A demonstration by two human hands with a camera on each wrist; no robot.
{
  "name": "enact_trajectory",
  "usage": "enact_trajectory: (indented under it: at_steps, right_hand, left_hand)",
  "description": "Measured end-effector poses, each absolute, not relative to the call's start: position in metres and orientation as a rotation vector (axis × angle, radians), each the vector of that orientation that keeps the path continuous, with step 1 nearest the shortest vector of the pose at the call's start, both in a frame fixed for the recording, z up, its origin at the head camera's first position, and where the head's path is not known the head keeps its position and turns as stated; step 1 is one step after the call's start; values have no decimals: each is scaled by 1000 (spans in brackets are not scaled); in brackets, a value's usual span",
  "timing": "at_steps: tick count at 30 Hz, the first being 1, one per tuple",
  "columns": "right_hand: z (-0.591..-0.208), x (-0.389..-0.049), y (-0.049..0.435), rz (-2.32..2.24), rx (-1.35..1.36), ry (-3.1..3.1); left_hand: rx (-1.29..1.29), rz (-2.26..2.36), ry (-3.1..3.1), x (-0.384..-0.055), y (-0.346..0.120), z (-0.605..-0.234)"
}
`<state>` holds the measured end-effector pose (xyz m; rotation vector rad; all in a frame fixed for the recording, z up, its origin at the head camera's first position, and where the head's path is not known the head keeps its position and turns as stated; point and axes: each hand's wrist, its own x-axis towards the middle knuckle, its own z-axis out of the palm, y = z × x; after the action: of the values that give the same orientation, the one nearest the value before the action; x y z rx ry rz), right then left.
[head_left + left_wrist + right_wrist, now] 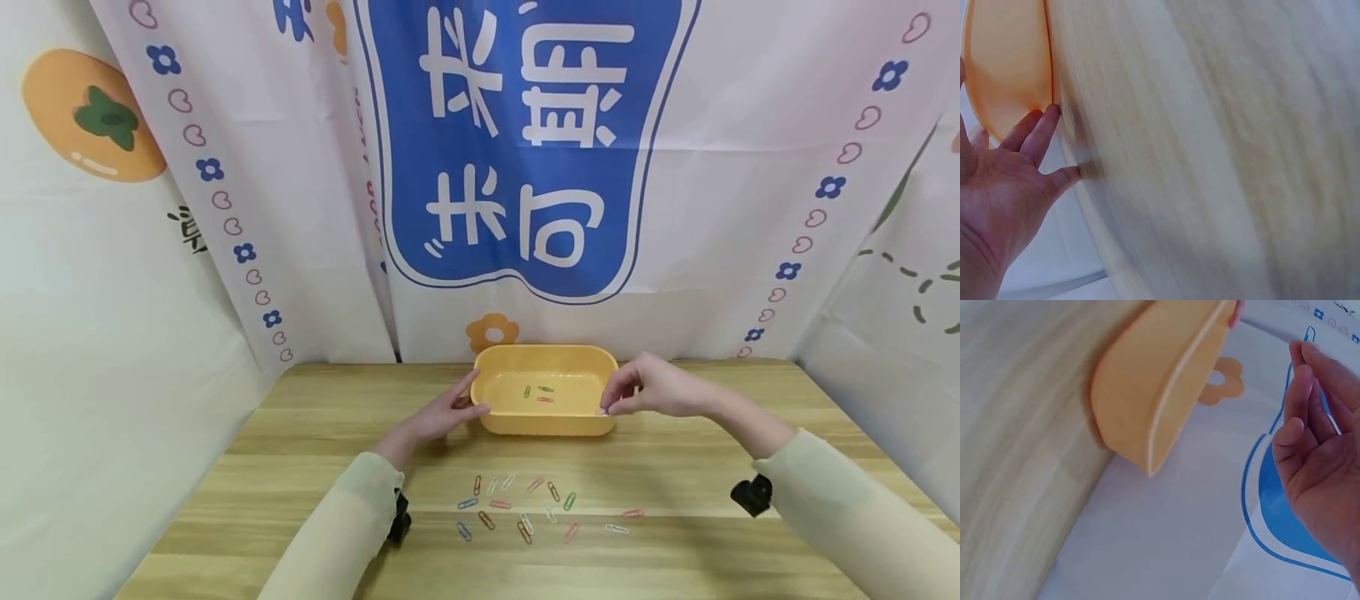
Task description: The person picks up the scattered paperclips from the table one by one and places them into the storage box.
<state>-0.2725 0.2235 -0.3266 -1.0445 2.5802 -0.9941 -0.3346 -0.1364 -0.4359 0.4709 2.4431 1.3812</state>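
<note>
A yellow oblong plastic basin (551, 426) stands at the back of the table. My left hand (438, 417) rests against its left end, fingers extended and spread along the wall in the left wrist view. Between thumb and index finger, my right hand (654, 388) pinches a bluish-purple paper clip (1310, 334) beside the basin's right front corner. Inside the basin lie two green paper clips and a pink paper clip (545, 400). Several loose clips in blue, pink, white, brown and green are scattered in front, among them a green paper clip (570, 501).
The wooden table (315, 467) reaches back to a hanging white cloth (712, 275) with a blue printed panel, right behind the basin. White cloth also hangs at both sides. A black strap device (752, 495) sits on the right wrist, another on the left.
</note>
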Motion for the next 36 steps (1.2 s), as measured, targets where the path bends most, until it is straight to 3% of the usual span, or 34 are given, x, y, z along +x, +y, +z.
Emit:
enact_trajectory:
  at_steps: [21,36]
  right_hand:
    - [-313,-337,192,-1062,-782,2694]
    - [-343,-370,178,-1149,-677,2683]
  left_hand:
    - [480,1377,2436,-335,-138,-436]
    - [502,1393,2431,-336,-137,-438]
